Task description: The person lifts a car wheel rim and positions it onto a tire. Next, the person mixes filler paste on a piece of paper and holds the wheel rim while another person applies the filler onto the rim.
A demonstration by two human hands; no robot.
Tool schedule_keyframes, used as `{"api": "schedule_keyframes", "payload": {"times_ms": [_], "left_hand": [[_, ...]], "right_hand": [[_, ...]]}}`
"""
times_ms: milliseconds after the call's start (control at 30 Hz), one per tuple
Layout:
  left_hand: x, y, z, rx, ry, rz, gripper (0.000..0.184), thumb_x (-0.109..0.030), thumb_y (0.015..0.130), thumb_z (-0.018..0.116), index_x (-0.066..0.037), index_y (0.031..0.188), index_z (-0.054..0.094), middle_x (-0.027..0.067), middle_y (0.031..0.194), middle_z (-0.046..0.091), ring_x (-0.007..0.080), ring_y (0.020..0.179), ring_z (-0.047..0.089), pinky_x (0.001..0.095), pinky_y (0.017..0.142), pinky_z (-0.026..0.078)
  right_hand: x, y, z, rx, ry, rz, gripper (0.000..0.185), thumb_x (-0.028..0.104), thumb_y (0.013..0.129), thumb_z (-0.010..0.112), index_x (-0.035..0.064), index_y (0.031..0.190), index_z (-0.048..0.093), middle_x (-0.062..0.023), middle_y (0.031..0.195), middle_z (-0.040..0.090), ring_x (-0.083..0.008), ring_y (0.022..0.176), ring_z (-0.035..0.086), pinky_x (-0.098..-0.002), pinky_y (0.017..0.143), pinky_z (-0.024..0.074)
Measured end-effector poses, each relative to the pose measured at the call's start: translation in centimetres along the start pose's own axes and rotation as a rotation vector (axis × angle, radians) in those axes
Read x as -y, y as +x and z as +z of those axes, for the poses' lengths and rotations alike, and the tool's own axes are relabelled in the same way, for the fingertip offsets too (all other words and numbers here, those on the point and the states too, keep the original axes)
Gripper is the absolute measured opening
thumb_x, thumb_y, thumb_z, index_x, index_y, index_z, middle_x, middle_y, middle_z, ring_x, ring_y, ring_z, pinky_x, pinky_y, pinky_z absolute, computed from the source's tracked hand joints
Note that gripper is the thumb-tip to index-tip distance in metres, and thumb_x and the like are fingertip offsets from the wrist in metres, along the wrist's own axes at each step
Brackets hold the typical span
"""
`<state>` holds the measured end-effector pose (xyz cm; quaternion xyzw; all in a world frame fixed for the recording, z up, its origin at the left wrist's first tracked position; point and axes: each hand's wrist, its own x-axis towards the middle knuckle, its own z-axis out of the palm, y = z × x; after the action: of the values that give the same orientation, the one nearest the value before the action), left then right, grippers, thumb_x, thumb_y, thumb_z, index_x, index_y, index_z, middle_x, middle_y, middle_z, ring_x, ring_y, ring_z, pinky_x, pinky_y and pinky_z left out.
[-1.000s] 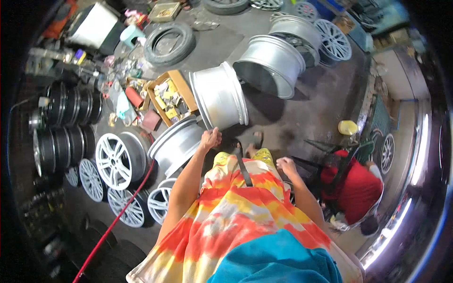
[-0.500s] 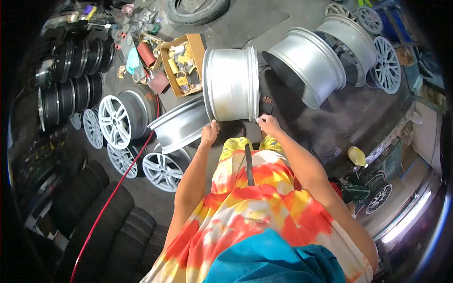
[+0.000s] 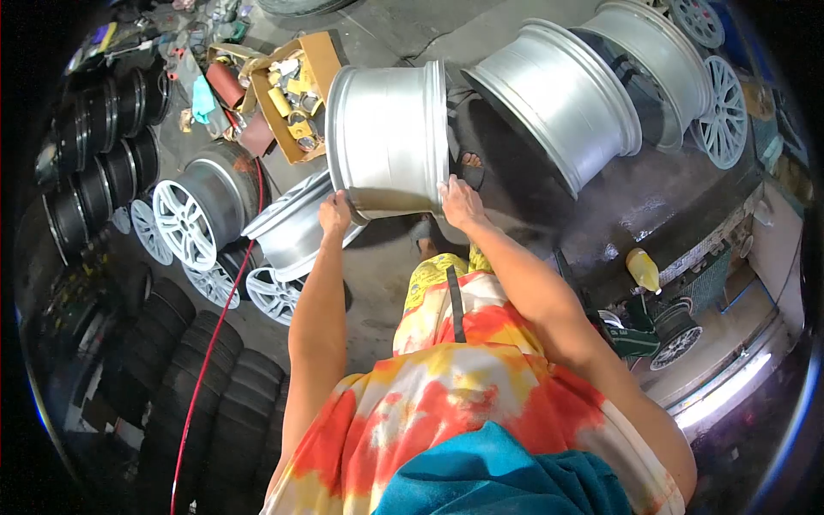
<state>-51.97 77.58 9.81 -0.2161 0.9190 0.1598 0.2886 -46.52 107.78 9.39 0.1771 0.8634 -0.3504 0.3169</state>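
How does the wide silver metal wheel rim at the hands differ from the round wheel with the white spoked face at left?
Contact: the silver rim has the left hand and right hand at its edges; no hand touches the white-spoked wheel.
View: the silver rim shows its smooth outer side, no spokes visible; the white-spoked wheel shows its open face.
Shared: both are round wheels.

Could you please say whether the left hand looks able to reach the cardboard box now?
Probably not directly: the left hand is at the near edge of the silver rim, and a tilted rim stands between hand and cardboard box.
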Motion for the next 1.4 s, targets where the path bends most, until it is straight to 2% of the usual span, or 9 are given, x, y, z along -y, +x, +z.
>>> {"api": "schedule_keyframes", "payload": {"times_ms": [467, 600, 667, 700, 800, 933, 1200, 1267, 1400], "left_hand": [[-5.9, 5.8, -4.7, -0.137, 0.093, 0.106, 0.034, -0.03, 0.091, 0.055, -0.003, 0.103, 0.072, 0.0262, 0.095, 0.069, 0.0461, 0.095, 0.065, 0.0516, 0.089, 0.049], [-10.2, 12.1, -7.6, -0.065, -0.04, -0.035, 0.038, -0.034, 0.086, 0.055, -0.005, 0.105, 0.073, 0.0246, 0.104, 0.07, 0.041, 0.103, 0.066, 0.0478, 0.094, 0.049], [-11.5, 12.5, -9.5, -0.1, -0.224, 0.097, 0.042, -0.035, 0.086, 0.054, -0.008, 0.111, 0.072, 0.0234, 0.105, 0.07, 0.0379, 0.104, 0.067, 0.0439, 0.092, 0.05], [-10.6, 13.9, -9.5, -0.073, -0.235, 0.089, 0.041, -0.035, 0.086, 0.054, -0.008, 0.111, 0.072, 0.0233, 0.105, 0.071, 0.038, 0.104, 0.066, 0.0437, 0.092, 0.05], [-9.1, 13.0, -8.8, -0.008, -0.251, 0.034, 0.041, -0.036, 0.087, 0.053, -0.009, 0.112, 0.072, 0.0232, 0.106, 0.07, 0.0381, 0.105, 0.066, 0.0438, 0.093, 0.049], [-6.8, 12.4, -5.5, -0.092, -0.076, 0.149, 0.043, -0.041, 0.089, 0.054, -0.009, 0.11, 0.073, 0.0238, 0.105, 0.07, 0.0405, 0.104, 0.066, 0.0456, 0.093, 0.05], [-12.7, 14.9, -10.3, -0.137, -0.14, 0.247, 0.037, -0.034, 0.09, 0.056, -0.004, 0.102, 0.074, 0.0295, 0.098, 0.067, 0.0462, 0.098, 0.065, 0.0514, 0.088, 0.049], [-13.2, 17.3, -9.8, -0.188, -0.157, 0.267, 0.033, -0.032, 0.09, 0.058, -0.005, 0.1, 0.074, 0.0288, 0.094, 0.068, 0.0461, 0.093, 0.065, 0.0507, 0.085, 0.05], [-16.4, 18.9, -13.0, -0.11, -0.282, 0.313, 0.032, -0.031, 0.088, 0.061, -0.005, 0.099, 0.074, 0.0276, 0.088, 0.068, 0.0452, 0.087, 0.066, 0.0477, 0.083, 0.051]], "right_hand": [[4.2, 5.4, -5.0, -0.023, -0.047, -0.019, 0.044, 0.041, 0.098, 0.047, -0.0006, 0.096, 0.063, -0.031, 0.093, 0.066, -0.0476, 0.094, 0.065, -0.055, 0.086, 0.0501], [6.5, 12.8, -7.7, -0.163, -0.032, 0.003, 0.045, 0.041, 0.098, 0.047, 0.001, 0.106, 0.067, -0.0264, 0.106, 0.067, -0.041, 0.098, 0.066, -0.0492, 0.09, 0.0515], [8.5, 15.8, -11.3, -0.147, 0.027, 0.074, 0.047, 0.042, 0.099, 0.045, 0.0026, 0.104, 0.069, -0.0238, 0.113, 0.066, -0.0386, 0.105, 0.065, -0.0478, 0.094, 0.0496], [8.7, 17.7, -12.3, -0.225, 0.094, 0.048, 0.049, 0.043, 0.099, 0.043, 0.0007, 0.102, 0.068, -0.0219, 0.11, 0.068, -0.0359, 0.109, 0.065, -0.0472, 0.092, 0.0502], [8.7, 17.8, -16.0, -0.075, 0.56, -0.049, 0.048, 0.043, 0.098, 0.05, -0.0023, 0.092, 0.065, -0.0166, 0.084, 0.071, -0.0242, 0.072, 0.071, -0.037, 0.071, 0.0567], [6.1, 14.6, -14.9, 0.089, 0.665, 0.021, 0.038, 0.036, 0.093, 0.065, -0.0017, 0.094, 0.066, -0.0096, 0.078, 0.068, -0.0144, 0.062, 0.067, -0.0272, 0.051, 0.0541], [5.3, 13.6, -11.8, 0.051, 0.563, 0.063, 0.041, 0.04, 0.093, 0.063, 0.001, 0.104, 0.07, -0.0061, 0.079, 0.071, -0.0137, 0.073, 0.069, -0.029, 0.065, 0.0546], [5.5, 14.9, -11.4, -0.096, 0.405, -0.08, 0.041, 0.04, 0.091, 0.064, 0.0026, 0.105, 0.072, -0.0092, 0.08, 0.073, -0.0169, 0.073, 0.071, -0.0315, 0.072, 0.0542], [7.2, 17.7, -12.6, -0.241, 0.361, -0.016, 0.035, 0.038, 0.09, 0.063, 0.0071, 0.102, 0.074, -0.01, 0.076, 0.073, -0.0205, 0.073, 0.072, -0.0336, 0.075, 0.0527]]}}
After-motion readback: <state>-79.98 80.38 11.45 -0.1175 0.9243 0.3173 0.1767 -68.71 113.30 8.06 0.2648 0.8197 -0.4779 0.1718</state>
